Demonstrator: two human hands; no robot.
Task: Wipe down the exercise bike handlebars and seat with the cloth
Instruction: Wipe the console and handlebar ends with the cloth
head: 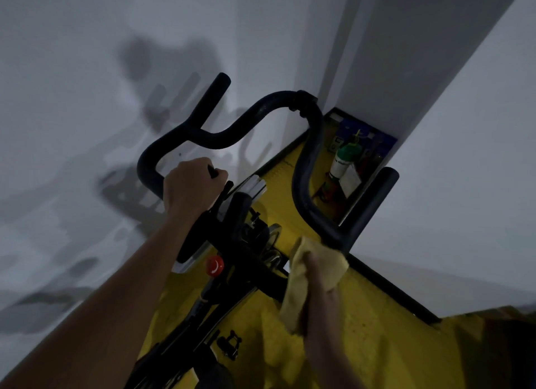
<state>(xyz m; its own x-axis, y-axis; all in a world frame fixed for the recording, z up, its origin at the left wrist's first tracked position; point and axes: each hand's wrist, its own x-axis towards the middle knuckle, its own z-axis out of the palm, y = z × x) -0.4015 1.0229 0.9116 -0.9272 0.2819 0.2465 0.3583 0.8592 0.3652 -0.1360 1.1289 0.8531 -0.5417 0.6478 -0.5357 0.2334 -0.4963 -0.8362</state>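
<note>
Dimly lit shot, so no brand or writing on the bike can be read; the green bottle point(346, 159) beyond the handlebars point(307, 168) has a white label w/ text too small to make out. A red knob point(215, 266) sits on the bike frame point(232, 272), between the two hands.

Left hand point(193, 185): fingers curled tight round the near end of the left bar, thumb on top. Right hand point(322, 284): fingers wrapped in the yellow cloth point(301, 275), holding it bunched against the near right bend of the handlebars, just below the short upright grip; exact finger lay can't be told, cloth covers them. Loose end of cloth hangs down toward the wrist.

Seat isn't in view.

Floor point(377, 345) under the fingers is yellow w/ a dark skirting edge. Pale walls point(72, 69) left & right, corner ahead of the fingers; the bottle stands in that corner among blue & red clutter. Bike's shadow falls on the left wall.
</note>
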